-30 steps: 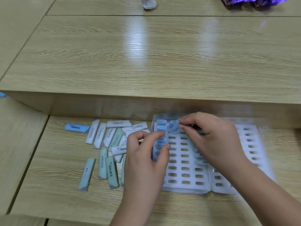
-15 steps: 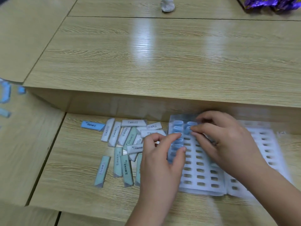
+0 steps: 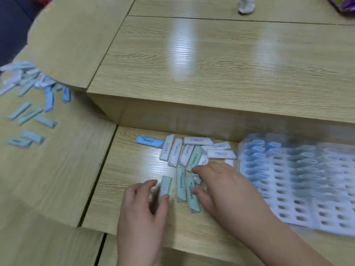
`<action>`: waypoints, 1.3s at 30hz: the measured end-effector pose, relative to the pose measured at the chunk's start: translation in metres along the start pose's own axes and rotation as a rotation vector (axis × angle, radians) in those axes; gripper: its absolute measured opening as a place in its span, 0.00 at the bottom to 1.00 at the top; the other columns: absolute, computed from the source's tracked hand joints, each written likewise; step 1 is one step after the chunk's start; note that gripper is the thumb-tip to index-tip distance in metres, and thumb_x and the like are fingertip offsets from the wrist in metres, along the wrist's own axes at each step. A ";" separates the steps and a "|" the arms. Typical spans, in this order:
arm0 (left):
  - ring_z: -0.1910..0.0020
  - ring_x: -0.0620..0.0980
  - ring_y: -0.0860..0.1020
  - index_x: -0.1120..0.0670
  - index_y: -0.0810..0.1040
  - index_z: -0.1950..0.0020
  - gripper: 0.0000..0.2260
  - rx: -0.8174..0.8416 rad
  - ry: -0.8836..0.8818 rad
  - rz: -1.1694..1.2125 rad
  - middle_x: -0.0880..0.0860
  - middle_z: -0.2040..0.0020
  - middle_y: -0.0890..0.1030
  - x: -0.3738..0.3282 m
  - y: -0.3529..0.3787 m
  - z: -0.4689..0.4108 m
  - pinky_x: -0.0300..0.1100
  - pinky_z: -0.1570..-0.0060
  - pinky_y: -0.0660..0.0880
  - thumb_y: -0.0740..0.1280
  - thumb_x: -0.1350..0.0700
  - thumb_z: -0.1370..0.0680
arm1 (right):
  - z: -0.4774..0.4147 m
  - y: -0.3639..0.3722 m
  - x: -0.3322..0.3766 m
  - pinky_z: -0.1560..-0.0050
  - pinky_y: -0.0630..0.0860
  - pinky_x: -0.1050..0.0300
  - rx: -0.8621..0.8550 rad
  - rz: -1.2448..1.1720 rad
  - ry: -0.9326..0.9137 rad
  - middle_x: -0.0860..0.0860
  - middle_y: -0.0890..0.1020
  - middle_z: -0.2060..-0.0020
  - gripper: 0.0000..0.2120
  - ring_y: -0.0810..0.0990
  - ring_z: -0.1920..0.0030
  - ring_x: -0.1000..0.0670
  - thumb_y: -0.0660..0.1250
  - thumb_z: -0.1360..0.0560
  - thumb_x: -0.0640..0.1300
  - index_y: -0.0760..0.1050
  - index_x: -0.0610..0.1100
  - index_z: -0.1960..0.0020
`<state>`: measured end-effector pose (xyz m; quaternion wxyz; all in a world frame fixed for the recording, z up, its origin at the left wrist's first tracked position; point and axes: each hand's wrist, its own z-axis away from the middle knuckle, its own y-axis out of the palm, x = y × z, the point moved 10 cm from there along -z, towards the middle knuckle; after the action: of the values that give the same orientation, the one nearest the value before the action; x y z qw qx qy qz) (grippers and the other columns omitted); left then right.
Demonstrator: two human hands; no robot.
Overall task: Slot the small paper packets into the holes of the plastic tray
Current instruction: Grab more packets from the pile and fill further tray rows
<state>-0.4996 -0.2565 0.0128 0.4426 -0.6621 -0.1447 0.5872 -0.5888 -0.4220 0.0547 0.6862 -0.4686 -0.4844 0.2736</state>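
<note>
1. The small paper packets (image 3: 192,156) are narrow flat strips with dark print on the face. Most are white or pale green, and one bright blue packet (image 3: 149,141) lies at the far left of the heap.
2. They lie in a loose, overlapping heap on the lower level of a light wood-grain desk (image 3: 134,169), just left of the tray.
3. The white plastic tray (image 3: 299,204) with rows of oval holes lies flat on the same level, to the right. Its right part runs out of view and it is blurred.
4. In the tray's far left columns, blue looped packets (image 3: 255,150) stand in the holes. Further right is a column of greenish looped packets (image 3: 301,162). The nearer holes show as dark ovals.
5. The left hand (image 3: 142,206) is at the heap's near left edge. Its forefinger and thumb curl round the near end of a pale green paper packet (image 3: 165,186), pinching it.
6. The right hand (image 3: 224,191) arches over the near right of the heap, fingertips down among the strips and thumb beside a long green packet (image 3: 192,198). I cannot tell whether it grips anything.
7. A second scatter of packets (image 3: 28,112) lies well apart at the left.
8. Behind is a raised wooden top (image 3: 211,64), with a small white object (image 3: 246,5) and a purple wrapper (image 3: 345,6) at its far edge.
</note>
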 end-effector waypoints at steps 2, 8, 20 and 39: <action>0.51 0.50 0.78 0.46 0.80 0.42 0.16 0.035 -0.033 -0.089 0.45 0.48 0.74 0.013 0.001 -0.002 0.42 0.53 0.70 0.75 0.49 0.28 | 0.000 0.013 0.004 0.51 0.74 0.53 0.084 0.037 0.116 0.55 0.76 0.46 0.20 0.76 0.42 0.49 0.62 0.23 0.64 0.69 0.53 0.38; 0.53 0.48 0.74 0.45 0.77 0.56 0.08 0.088 -0.051 -0.125 0.44 0.55 0.72 0.015 0.007 -0.007 0.42 0.59 0.67 0.73 0.45 0.28 | 0.004 0.040 0.005 0.61 0.67 0.52 0.138 0.146 0.301 0.54 0.78 0.49 0.20 0.78 0.46 0.51 0.59 0.23 0.66 0.63 0.52 0.41; 0.60 0.58 0.79 0.54 0.78 0.50 0.14 0.093 0.095 -0.288 0.52 0.59 0.77 -0.003 0.025 -0.012 0.52 0.63 0.76 0.77 0.56 0.33 | 0.023 0.019 -0.026 0.64 0.68 0.66 -0.166 -0.403 0.415 0.62 0.77 0.63 0.08 0.76 0.61 0.60 0.74 0.30 0.56 0.75 0.60 0.56; 0.72 0.42 0.73 0.37 0.72 0.53 0.08 0.285 0.328 0.364 0.43 0.69 0.76 -0.180 0.049 0.028 0.30 0.72 0.66 0.67 0.38 0.27 | 0.163 -0.095 -0.175 0.60 0.78 0.68 -0.784 -0.933 0.610 0.52 0.83 0.62 0.10 0.82 0.63 0.54 0.72 0.30 0.40 0.77 0.51 0.52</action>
<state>-0.5899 -0.4008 0.0947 0.4359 -0.6945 0.1342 0.5565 -0.8129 -0.5445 0.0846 0.6178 -0.4807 -0.4841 -0.3910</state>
